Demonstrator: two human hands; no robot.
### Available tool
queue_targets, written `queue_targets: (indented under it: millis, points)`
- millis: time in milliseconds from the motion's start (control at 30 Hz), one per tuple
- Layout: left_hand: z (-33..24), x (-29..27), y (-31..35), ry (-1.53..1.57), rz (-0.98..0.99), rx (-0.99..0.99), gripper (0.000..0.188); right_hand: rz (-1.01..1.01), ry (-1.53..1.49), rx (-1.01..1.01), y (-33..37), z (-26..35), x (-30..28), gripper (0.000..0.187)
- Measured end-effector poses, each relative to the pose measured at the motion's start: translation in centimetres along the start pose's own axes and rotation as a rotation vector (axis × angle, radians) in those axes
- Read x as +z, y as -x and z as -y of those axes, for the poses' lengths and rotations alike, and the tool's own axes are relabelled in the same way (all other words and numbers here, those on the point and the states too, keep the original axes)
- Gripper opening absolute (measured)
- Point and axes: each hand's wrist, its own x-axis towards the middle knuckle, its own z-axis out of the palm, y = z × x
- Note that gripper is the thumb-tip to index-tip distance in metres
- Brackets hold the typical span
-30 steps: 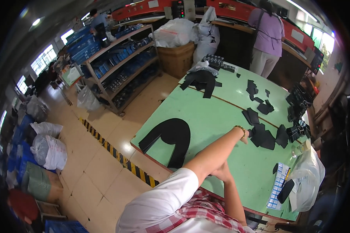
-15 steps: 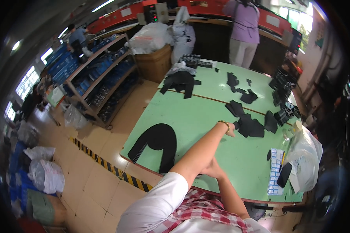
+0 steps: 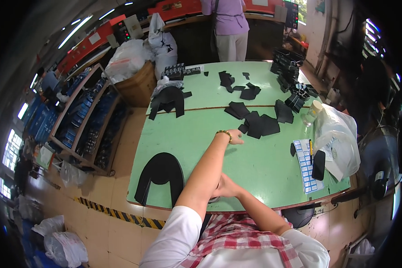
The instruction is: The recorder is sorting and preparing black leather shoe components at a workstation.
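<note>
My left arm stretches out over the green table [image 3: 187,138]. My left hand [image 3: 233,136], with a gold bracelet at the wrist, rests on the table just short of a spread of flat black cut pieces [image 3: 257,123]; its fingers look loosely curled with nothing in them. My right hand [image 3: 222,187] is tucked under my left forearm near the table's front edge, partly hidden, and I cannot tell whether it holds anything. A stack of black arch-shaped pieces [image 3: 160,175] lies at the front left corner of the table.
A white plastic bag [image 3: 339,138], a dark phone [image 3: 319,164] and a blue-and-white sheet [image 3: 304,166] lie at the table's right. More black pieces [image 3: 169,99] and stacks [image 3: 286,67] sit further back. A person in purple [image 3: 230,24] stands beyond the table. Shelving [image 3: 85,120] stands at the left.
The view has swung toward the table, which now fills more of the picture. My left arm stays stretched toward the black pieces, and my right hand stays under it.
</note>
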Motion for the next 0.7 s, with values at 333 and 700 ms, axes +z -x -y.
queue_targets:
  millis: [333, 700]
  points:
    - [0.2, 0.8, -1.0, 0.002, -0.024, 0.052, 0.059, -0.025, -0.064, 0.015, 0.5, 0.3, 0.0, 0.079]
    - [1.8, -0.3, -0.3, 0.099, -0.020, 0.039, 0.060, 0.052, -0.010, -0.255, -0.6, -0.1, 0.0, 0.084]
